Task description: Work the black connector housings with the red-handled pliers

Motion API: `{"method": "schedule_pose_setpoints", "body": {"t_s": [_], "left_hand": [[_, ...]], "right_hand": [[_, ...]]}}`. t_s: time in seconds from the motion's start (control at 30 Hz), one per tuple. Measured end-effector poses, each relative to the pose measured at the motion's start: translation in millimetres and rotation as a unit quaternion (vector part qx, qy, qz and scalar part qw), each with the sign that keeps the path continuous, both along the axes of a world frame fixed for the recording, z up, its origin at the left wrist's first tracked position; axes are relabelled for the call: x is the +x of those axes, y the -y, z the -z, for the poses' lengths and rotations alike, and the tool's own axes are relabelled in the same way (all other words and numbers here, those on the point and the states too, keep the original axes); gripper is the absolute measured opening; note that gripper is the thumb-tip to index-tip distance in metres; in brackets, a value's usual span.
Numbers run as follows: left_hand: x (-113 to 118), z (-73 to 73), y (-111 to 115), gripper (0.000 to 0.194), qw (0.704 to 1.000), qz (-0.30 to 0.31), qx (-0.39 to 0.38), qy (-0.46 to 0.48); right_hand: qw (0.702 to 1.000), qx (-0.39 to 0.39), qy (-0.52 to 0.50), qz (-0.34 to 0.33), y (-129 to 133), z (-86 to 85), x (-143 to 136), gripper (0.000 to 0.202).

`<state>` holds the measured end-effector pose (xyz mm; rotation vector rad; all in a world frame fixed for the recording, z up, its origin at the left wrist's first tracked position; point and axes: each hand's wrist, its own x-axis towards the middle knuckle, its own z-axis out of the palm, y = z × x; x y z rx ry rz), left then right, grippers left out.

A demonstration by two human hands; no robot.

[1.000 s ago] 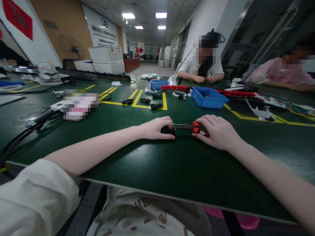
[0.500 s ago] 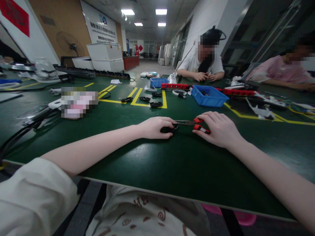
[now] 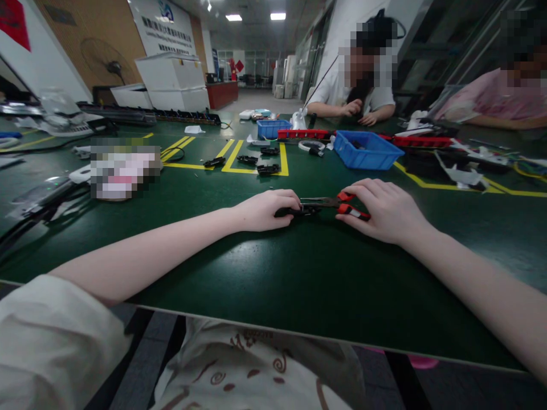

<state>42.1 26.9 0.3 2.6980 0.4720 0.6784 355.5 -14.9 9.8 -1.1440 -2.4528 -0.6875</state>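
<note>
Half hiding it, the left hand (image 3: 273, 209) pinches a black part (image 3: 306, 211) at the green table's (image 3: 256, 285) near middle; rightward, red-handled pliers (image 3: 330, 202) reach over it, gripped by the right hand (image 3: 383, 210). Bracing the part firmly and keeping the tips aligned seems wise; whether they bite it I cannot tell.

I have a part (image 3: 307, 211) in my left hand (image 3: 269, 209), with the pliers (image 3: 330, 201) reaching in from its right — handles in my right hand (image 3: 382, 210), tips just beside the left. Beyond the left hand, four loose parts (image 3: 268, 169) lie on the surface (image 3: 273, 285), a bin (image 3: 267, 132) behind them. Beyond the right hand sits a second bin (image 3: 371, 160), a cable (image 3: 317, 151) to its left.
</note>
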Motion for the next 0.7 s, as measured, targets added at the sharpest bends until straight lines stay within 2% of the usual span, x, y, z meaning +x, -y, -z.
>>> {"method": "schedule_pose_setpoints", "body": {"t_s": [0.3,0.7], "left_hand": [[-2.1,-2.4,0.7,0.017,1.0,0.01,-0.003,-0.003],[-4.0,0.8,-6.6,0.017,1.0,0.014,0.01,0.019]], "right_hand": [[0.998,-0.061,0.002,-0.014,-2.9,1.1,3.7,0.05],[0.997,-0.067,0.018,-0.039,3.0,-1.2,-0.4,0.043]]}}
